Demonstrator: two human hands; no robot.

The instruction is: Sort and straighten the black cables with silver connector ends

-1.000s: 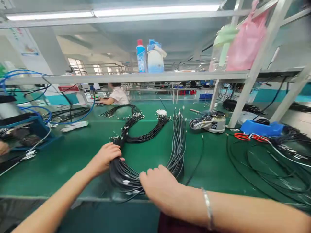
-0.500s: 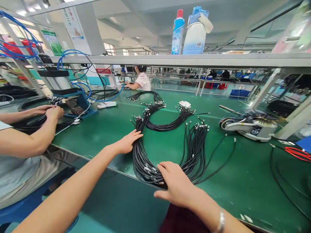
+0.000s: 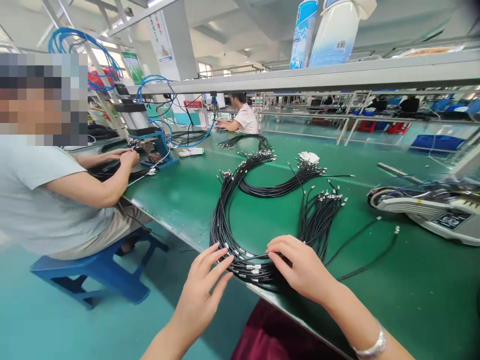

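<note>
A bundle of black cables with small metal connectors (image 3: 228, 220) lies curved on the green workbench (image 3: 180, 195), its bend at the near edge. My left hand (image 3: 204, 292) hovers at the table edge with fingers stretched out, fingertips touching the connector ends. My right hand (image 3: 300, 267) rests on the bend of the bundle, fingers curled down onto the cables. A second loose bunch of black cables (image 3: 318, 212) stands just beyond my right hand.
A person in a grey shirt (image 3: 45, 200) sits on a blue stool (image 3: 97, 272) at the left, hands on cables beside a blue fixture (image 3: 153, 145). A tape dispenser (image 3: 423, 207) sits at the right. Another worker (image 3: 243, 117) sits far back. Bottles (image 3: 333, 32) stand on the shelf above.
The view has swung left and down. My left hand pulled back from the bundle's side to its near end. My right hand stays on the cables' bend.
</note>
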